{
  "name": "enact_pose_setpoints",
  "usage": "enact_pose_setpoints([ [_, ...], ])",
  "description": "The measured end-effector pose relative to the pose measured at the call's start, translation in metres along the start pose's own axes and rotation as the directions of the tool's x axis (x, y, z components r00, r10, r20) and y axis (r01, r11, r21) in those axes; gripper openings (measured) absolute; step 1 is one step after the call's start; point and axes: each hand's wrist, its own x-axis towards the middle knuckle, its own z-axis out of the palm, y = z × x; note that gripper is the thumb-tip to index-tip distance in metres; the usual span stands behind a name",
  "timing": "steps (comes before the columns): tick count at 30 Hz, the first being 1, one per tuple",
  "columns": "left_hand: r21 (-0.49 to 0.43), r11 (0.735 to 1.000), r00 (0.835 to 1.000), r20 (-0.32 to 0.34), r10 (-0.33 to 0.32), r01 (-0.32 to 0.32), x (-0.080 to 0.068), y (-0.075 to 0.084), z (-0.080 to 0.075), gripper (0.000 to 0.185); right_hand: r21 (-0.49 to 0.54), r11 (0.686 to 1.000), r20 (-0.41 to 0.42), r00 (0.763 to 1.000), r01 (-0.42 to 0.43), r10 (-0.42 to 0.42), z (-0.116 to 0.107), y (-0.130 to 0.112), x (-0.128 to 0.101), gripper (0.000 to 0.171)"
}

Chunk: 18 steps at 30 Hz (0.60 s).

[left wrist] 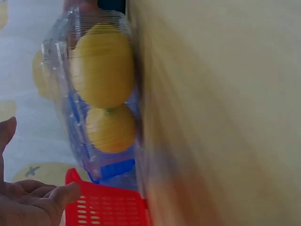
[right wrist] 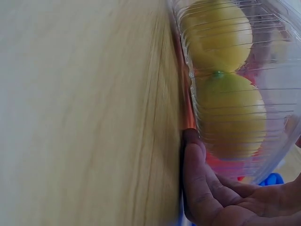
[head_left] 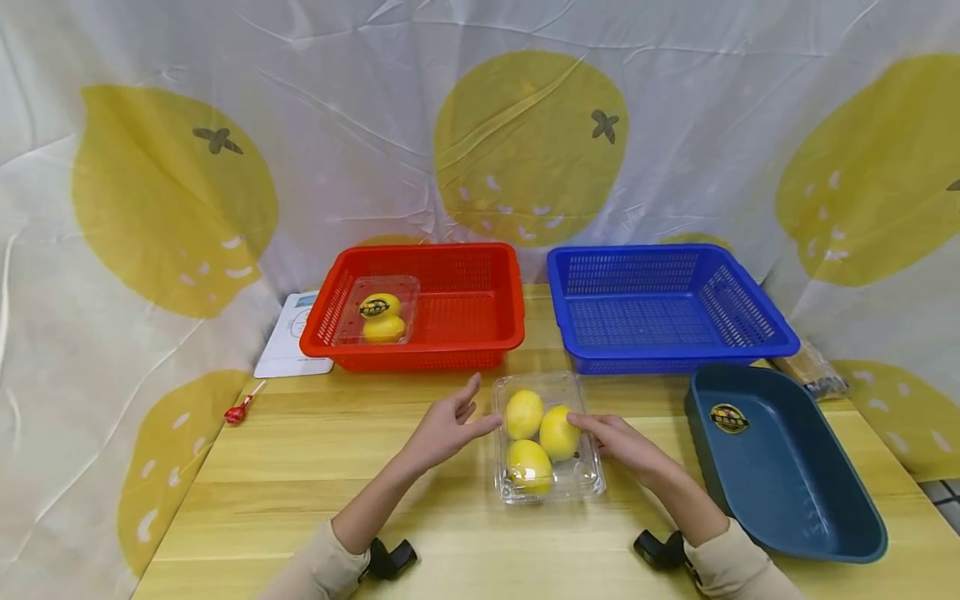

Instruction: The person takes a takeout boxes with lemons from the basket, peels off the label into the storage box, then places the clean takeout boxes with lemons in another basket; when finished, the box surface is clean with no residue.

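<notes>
A clear plastic box point(head_left: 573, 486) with three lemons point(head_left: 529, 467) in it lies on the wooden table, in the middle of the head view. My right hand point(head_left: 628, 446) grips the box's right side, thumb on top. In the right wrist view its fingers point(right wrist: 200, 188) reach to the box's lower edge, by the tabletop. To the left of the box is my left hand point(head_left: 442, 429), thumb and forefinger spread and holding nothing. The left wrist view shows this hand point(left wrist: 37, 202) apart from the box wall, with lemons point(left wrist: 103, 66) behind the plastic.
Behind stands a red basket point(head_left: 427, 360) with another clear box point(head_left: 352, 321) of lemons in it. A blue basket point(head_left: 675, 364) is beside it. At the right is a dark teal tub point(head_left: 780, 450). A lollipop point(head_left: 236, 412) and a white card point(head_left: 285, 346) lie at the left.
</notes>
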Motion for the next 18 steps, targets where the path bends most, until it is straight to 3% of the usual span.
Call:
enact_pose_setpoints([
  [3, 0.131, 0.989, 0.995, 0.084, 0.058, -0.069, 0.004, 0.019, -0.006, 0.092, -0.005, 1.0, 0.012, 1.0, 0.009, -0.009, -0.001, 0.0, 0.0, 0.052],
  [6, 0.233, 0.961, 0.975, 0.196, 0.102, -0.148, 0.015, 0.041, -0.006, 0.091, -0.003, 1.0, 0.013, 1.0, 0.013, -0.013, -0.003, 0.001, -0.001, 0.057],
  [9, 0.292, 0.932, 0.959, 0.245, 0.143, -0.214, 0.033, 0.06, 0.0, 0.085, -0.004, 1.0, 0.011, 1.0, 0.015, -0.015, -0.004, 0.002, -0.002, 0.058],
  [13, 0.341, 0.903, 0.954, 0.232, 0.189, -0.262, 0.06, 0.074, 0.013, 0.074, 0.001, 1.0, 0.009, 1.0, 0.019, -0.019, -0.003, 0.003, -0.003, 0.06],
  [18, 0.426, 0.873, 0.97, 0.155, 0.188, -0.238, 0.088, 0.076, 0.026, 0.07, 0.017, 1.0, 0.018, 1.0, 0.023, -0.023, 0.0, 0.004, -0.001, 0.061],
])
